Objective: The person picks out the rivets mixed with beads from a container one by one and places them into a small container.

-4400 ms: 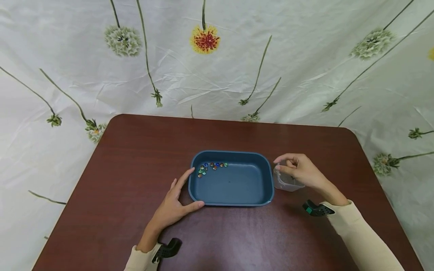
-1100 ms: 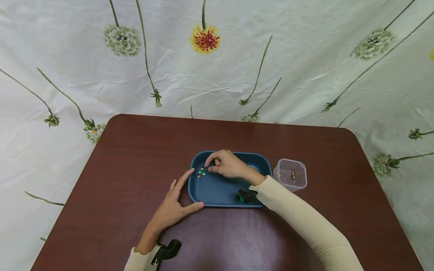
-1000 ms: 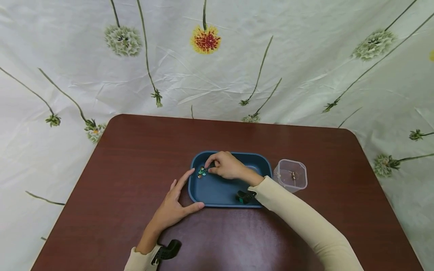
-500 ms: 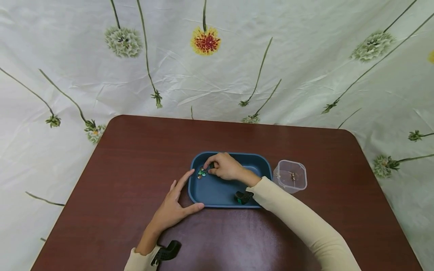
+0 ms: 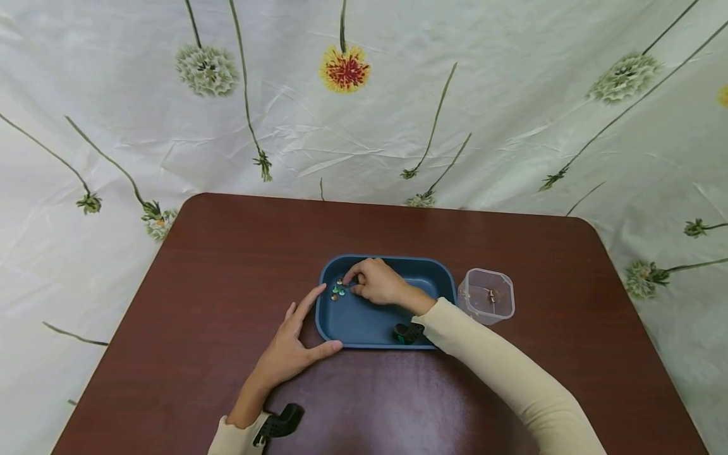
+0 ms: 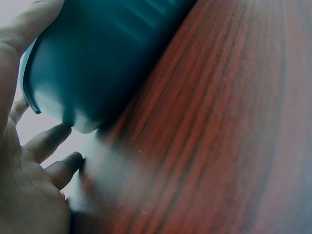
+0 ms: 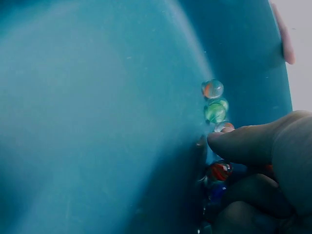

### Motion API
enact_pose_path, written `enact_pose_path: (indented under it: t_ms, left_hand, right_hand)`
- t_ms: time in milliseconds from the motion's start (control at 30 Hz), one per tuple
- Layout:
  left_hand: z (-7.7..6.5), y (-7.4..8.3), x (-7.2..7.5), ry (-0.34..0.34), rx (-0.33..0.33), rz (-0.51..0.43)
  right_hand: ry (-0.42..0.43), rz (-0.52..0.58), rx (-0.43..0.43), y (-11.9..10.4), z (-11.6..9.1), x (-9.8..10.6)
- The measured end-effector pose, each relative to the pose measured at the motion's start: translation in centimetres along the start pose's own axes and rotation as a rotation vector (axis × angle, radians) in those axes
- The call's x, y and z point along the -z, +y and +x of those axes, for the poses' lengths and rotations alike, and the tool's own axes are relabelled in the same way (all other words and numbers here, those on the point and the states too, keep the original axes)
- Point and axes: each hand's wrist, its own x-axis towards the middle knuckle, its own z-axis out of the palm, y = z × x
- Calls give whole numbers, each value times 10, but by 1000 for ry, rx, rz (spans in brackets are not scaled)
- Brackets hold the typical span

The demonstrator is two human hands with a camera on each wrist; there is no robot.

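Note:
Several glass marbles [image 5: 334, 297] lie grouped at the left end of a blue tray [image 5: 387, 322]. My right hand [image 5: 375, 283] reaches into the tray, thumb and index fingertips right among them. The right wrist view has its thumb [image 7: 243, 142] partly covering a clear marble [image 7: 224, 126]. A green marble [image 7: 215, 112] sits above the thumb, a red-streaked marble [image 7: 220, 170] below. I cannot tell whether a marble is between the fingertips. My left hand [image 5: 289, 344] is spread at the tray's near left corner, index finger and thumb on its rim.
A clear plastic box [image 5: 475, 306] with small reddish things [image 5: 491, 296] in it stands against the tray's right end. Both sit on a dark red-brown table [image 5: 256, 253]. Behind the table hangs a white flowered cloth [image 5: 364, 126].
My right hand has gone from over the clear box to the marbles in the tray. Lately its fingertips have shifted slightly, uncovering more of the group. The left hand has kept its place.

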Motion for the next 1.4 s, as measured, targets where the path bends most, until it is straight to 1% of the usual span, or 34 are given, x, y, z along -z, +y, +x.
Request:
enact_pose_path:
  t_ms: [300,467,667,833,1133,1400]
  left_hand:
    - [0,0,1,3,-8,10]
    - [1,-2,0,1,-24,10]
    - [2,-3,0,1,-35,17]
    - [3,-1,0,4,-25,17]
    - [3,0,1,9,-27,15]
    - [1,0,0,2,-16,13]
  right_hand:
    - [14,-26,-36,-3,1,-1]
    - [23,-37,-35,-2,1,-1]
    - [18,-20,-49,-2,1,1]
    - [4,-16,-68,-2,0,2]
    - [6,-3,-51,0,-3,6]
    - [-10,23,-61,-3,-9,10]
